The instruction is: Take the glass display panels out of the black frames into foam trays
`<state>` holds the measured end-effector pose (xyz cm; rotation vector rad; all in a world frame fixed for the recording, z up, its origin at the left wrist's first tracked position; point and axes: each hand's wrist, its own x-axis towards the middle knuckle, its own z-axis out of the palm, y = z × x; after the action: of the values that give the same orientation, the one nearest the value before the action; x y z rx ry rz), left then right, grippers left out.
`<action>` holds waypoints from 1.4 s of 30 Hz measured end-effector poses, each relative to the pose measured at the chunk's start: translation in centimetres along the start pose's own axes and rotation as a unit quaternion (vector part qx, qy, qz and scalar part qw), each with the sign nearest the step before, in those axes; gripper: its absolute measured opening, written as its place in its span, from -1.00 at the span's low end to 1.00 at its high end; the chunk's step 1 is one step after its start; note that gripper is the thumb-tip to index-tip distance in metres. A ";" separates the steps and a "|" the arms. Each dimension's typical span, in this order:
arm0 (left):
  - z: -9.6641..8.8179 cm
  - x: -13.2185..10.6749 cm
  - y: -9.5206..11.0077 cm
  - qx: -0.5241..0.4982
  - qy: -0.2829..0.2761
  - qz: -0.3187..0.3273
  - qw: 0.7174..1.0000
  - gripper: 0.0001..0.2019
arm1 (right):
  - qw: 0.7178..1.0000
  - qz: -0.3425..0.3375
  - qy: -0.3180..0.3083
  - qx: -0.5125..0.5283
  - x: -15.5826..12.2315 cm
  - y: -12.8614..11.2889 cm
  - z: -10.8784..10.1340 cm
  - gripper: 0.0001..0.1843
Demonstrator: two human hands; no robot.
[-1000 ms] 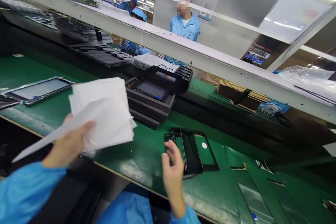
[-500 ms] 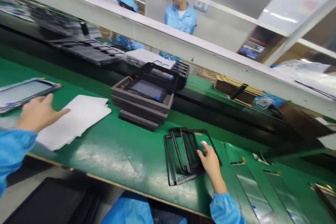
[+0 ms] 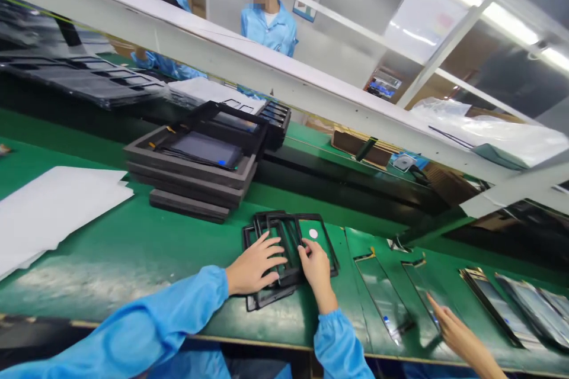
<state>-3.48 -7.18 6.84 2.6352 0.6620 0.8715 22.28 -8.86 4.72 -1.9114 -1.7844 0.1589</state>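
Several black rectangular frames (image 3: 288, 277) lie overlapped on the green bench in front of me. My left hand (image 3: 256, 265) is spread flat over the frames on the left side, its fingertips pointing right. At the edge of the rightmost frame (image 3: 331, 254), my right hand (image 3: 317, 269) has its thumb and fingers curled in, pinching the rim; the exact contact is partly hidden. A white round spot (image 3: 313, 233) shows through that frame's opening, just above the right fingers.
Stacked dark foam trays (image 3: 191, 183) hold a screen panel. White sheets (image 3: 57, 207) lie left. Clear panels (image 3: 382, 296) with orange flex tails lie right, where another person's hand (image 3: 462, 337) reaches in. A white beam (image 3: 311, 92) crosses beyond; a co-worker (image 3: 269, 26) stands behind it.
My left hand has moved right, from beside the white sheets onto the black frames. My right hand stays at the frames. Another person's hand has appeared at right, and the view has turned right.
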 end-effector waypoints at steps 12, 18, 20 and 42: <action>-0.7 -1.2 -3.5 -0.021 -0.018 0.076 0.997 -0.68 | 0.979 -0.184 -0.088 -0.004 -6.7 5.8 -6.3 -0.43; -0.9 0.5 -4.7 -0.062 -0.030 0.103 0.992 -0.71 | 0.980 -0.190 -0.065 -0.018 -6.6 7.1 -5.2 -0.69; -1.1 0.8 -4.9 -0.073 -0.033 0.108 0.991 -0.73 | 0.980 -0.188 -0.060 -0.018 -6.4 7.4 -5.2 -0.69; -0.5 2.5 -8.5 -0.235 0.211 -0.120 0.941 -0.61 | 0.969 -0.239 -0.049 0.044 -5.4 -7.8 -2.5 -0.75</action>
<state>-4.85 1.39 4.99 1.9158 0.7443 1.3391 15.62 -14.81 8.97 -1.3839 -2.2071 0.1578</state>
